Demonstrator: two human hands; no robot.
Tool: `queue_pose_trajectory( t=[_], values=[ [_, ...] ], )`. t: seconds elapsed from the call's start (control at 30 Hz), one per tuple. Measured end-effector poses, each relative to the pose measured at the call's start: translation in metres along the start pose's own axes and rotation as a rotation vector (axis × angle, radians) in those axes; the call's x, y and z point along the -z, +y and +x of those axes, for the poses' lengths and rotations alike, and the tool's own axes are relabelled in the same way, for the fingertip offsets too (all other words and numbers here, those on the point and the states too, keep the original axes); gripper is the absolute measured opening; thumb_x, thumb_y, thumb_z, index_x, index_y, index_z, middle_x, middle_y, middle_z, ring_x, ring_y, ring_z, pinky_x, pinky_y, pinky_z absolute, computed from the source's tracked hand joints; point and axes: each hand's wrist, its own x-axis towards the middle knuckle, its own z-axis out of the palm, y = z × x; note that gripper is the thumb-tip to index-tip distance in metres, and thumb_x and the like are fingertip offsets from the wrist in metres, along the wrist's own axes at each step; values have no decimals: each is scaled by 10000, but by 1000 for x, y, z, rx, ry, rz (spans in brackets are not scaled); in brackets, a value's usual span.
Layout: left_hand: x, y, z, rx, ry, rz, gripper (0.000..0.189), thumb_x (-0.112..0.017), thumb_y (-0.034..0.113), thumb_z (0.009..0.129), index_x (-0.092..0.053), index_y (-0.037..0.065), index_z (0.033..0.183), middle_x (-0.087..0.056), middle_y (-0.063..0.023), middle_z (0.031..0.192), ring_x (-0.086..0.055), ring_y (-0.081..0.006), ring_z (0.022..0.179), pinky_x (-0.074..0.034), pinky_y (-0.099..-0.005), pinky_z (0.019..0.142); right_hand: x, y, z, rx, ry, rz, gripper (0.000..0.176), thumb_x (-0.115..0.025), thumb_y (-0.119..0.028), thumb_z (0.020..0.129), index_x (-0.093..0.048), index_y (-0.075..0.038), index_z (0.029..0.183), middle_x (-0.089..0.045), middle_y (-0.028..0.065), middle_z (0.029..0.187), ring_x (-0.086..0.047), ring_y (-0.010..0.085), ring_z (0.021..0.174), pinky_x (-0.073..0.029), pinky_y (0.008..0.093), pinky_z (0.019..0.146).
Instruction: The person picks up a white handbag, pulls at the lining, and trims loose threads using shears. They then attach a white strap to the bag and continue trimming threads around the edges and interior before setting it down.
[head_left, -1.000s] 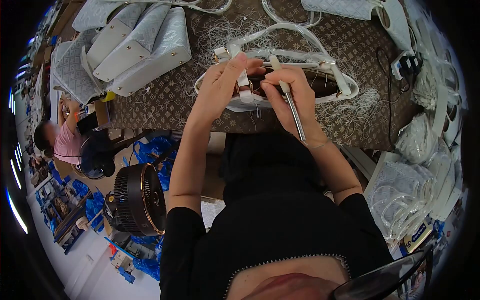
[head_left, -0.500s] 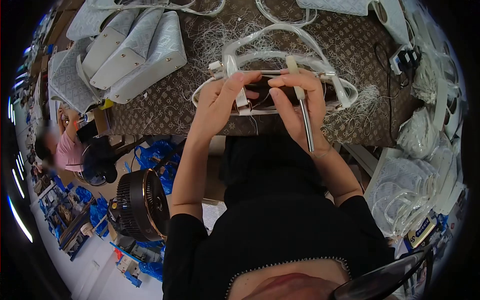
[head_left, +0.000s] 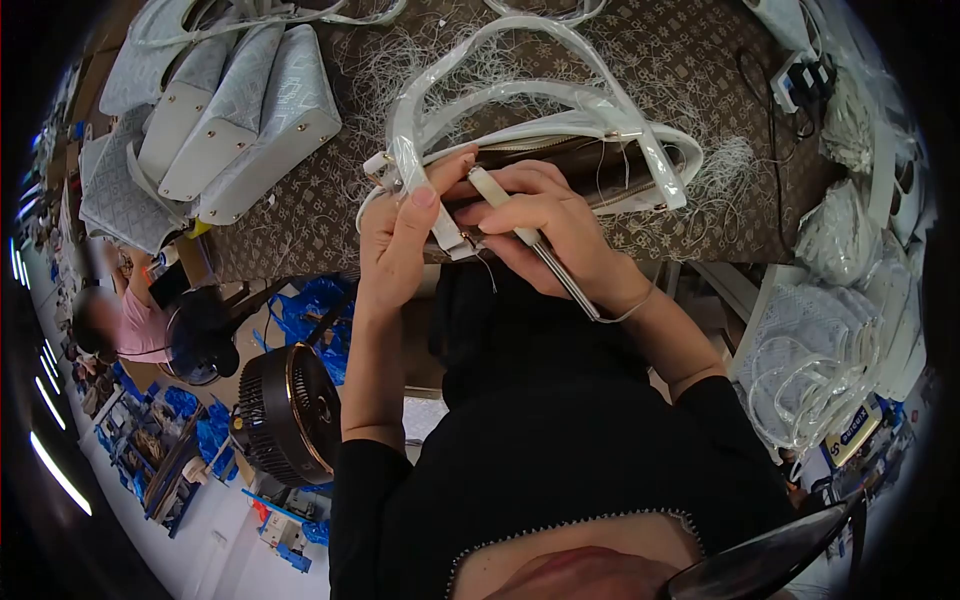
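Since the earlier frame, the right hand [head_left: 565, 232] is closing in on the left hand [head_left: 395, 250], the tool [head_left: 490, 188] is tilting further over, and the handbag [head_left: 530, 128] is turning, its left end coming nearer the body. The right hand is holding the tool in a narrow grip, fingers curled round the pale handle, with the metal shaft pointing back toward the wrist. The left hand is gripping the bag's left end, thumb pressing by the base of a plastic-wrapped handle [head_left: 410, 110]; its other fingers are partly hiding, so their exact hold is probably around the rim. The strap tab [head_left: 447, 232] is hanging between the hands, a loose thread trailing below it. The handbag is lying open at the near edge of the table [head_left: 290, 235], brown lining showing. Loose threads [head_left: 735, 165] are lying heaped beside its right end. White bags [head_left: 235, 130] are leaning together at left. Wrapped pale pieces [head_left: 810, 330] are piling up at right. A black fan [head_left: 290, 415] is standing at lower left; beyond it, another person [head_left: 140, 325] in pink is sitting.
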Motion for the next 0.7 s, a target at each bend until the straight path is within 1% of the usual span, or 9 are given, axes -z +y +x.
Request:
queue_pose_trajectory(
  t=[0.07,0.17,0.23,0.27,0.37,0.47,0.6,0.67,0.7],
  values=[
    [2,0,-2,20,3,-2,383,-378,229,944,-573,-66,1090,-606,-159,1041,-576,-185,934,-442,-294,833,1,5,-3,29,-39,-41,297,-690,-8,688,-551,-91,937,-632,39,931,-575,254,933,-401,383,869],
    [6,-3,-11,3,23,215,348,-421,221,926,-596,-71,996,-623,-140,919,-589,-155,803,-459,-257,713,3,7,-9,73,-48,-55,294,-688,-4,691,-549,-87,937,-635,44,939,-573,247,939,-390,399,905],
    [-2,-5,-15,-166,104,158,274,-451,159,889,-596,-70,927,-615,-131,881,-578,-137,716,-445,-234,631,2,4,-11,43,-21,-62,317,-676,17,695,-507,-101,936,-644,64,945,-572,272,963,-379,438,918],
    [0,-7,-17,-160,103,160,274,-451,159,889,-596,-70,927,-615,-131,881,-578,-137,716,-445,-234,631,2,3,-12,18,2,-66,344,-663,38,699,-464,-115,935,-652,84,950,-572,297,986,-369,476,932],
    [8,-6,-19,-149,33,3,250,-449,96,851,-597,-73,961,-598,-164,1012,-595,-172,823,-462,-239,690,3,4,-20,22,63,12,403,-647,58,705,-409,-121,976,-637,109,1003,-563,319,1002,-366,490,935],
    [15,8,-13,145,-161,-44,273,-432,-11,828,-578,-66,1051,-468,-198,1260,-516,-217,1090,-457,-290,847,2,4,-22,2,96,45,447,-616,61,728,-354,-129,1035,-616,144,1045,-553,325,1021,-360,491,945],
    [26,14,-7,219,-303,-5,264,-451,-18,847,-574,-54,1078,-532,-160,1189,-543,-192,1043,-458,-292,848,0,7,-23,-6,86,82,441,-609,54,742,-339,-129,1038,-607,172,1049,-545,332,1035,-359,493,947],
    [30,20,-1,287,-411,220,254,-520,20,851,-579,-26,1093,-605,-108,1058,-581,-155,946,-466,-277,817,-5,9,-20,13,267,150,278,-656,29,694,-514,-61,916,-641,145,978,-561,330,1000,-454,420,859],
    [31,21,2,288,-410,221,254,-520,20,851,-579,-26,1093,-605,-108,1058,-581,-155,946,-466,-277,817,-5,11,-19,13,267,152,278,-656,29,694,-514,-61,916,-641,145,978,-561,330,1000,-454,420,859]
  ],
)
